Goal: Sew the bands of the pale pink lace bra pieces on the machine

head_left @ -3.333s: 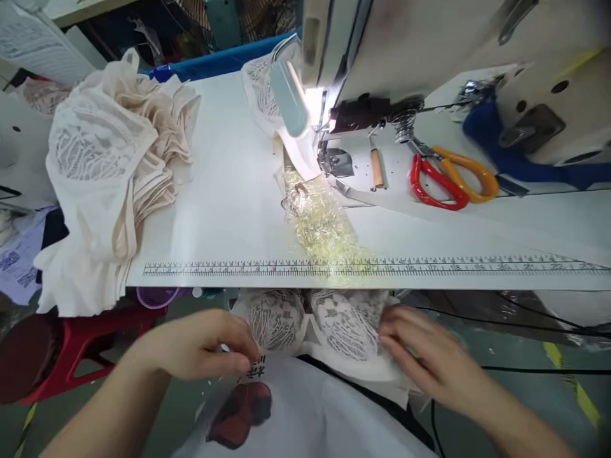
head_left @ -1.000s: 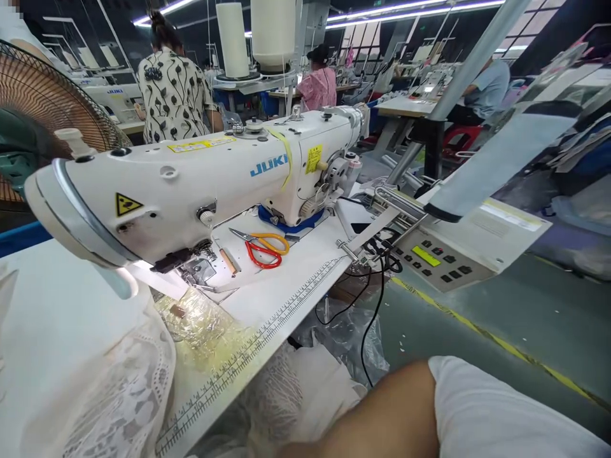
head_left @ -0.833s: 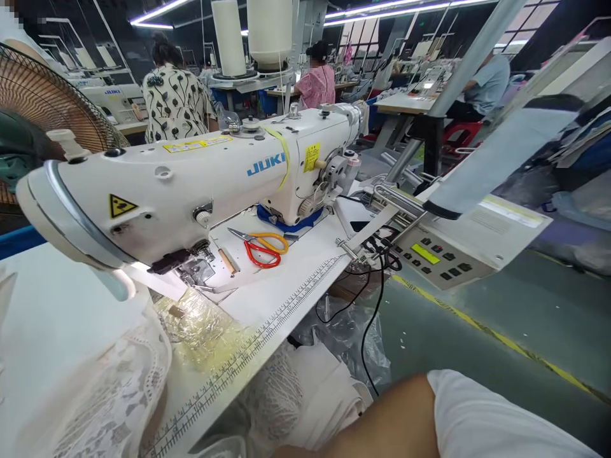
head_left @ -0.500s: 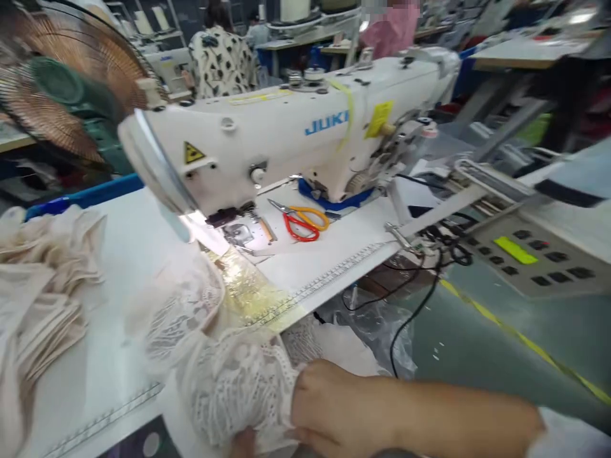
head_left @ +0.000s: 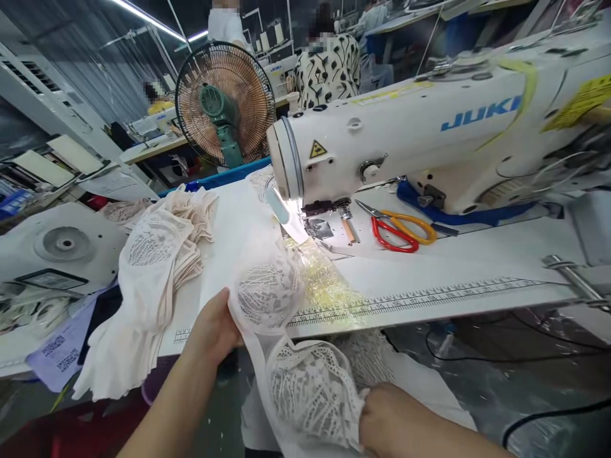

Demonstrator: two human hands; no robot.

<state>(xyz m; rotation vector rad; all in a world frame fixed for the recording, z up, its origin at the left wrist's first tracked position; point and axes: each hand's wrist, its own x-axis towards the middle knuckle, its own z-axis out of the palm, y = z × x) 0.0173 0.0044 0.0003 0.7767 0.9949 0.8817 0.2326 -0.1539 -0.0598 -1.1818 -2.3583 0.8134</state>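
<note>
While the left hand (head_left: 214, 327) is pinching the white lace bra (head_left: 286, 343) at its upper cup, the right hand (head_left: 382, 416) is gripping the lower cup, the garment running lengthwise between them

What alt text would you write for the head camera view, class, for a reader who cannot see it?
Two bare hands, left hand and right hand, hold a white lace garment at the edge of a sewing table, before a white sewing machine. Scissors and a fabric pile lie on the table.

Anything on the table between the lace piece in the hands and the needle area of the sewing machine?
Nothing solid. The lace piece, held by left hand and right hand, already lies on the table; only taped clear film lies before the presser foot.
</note>
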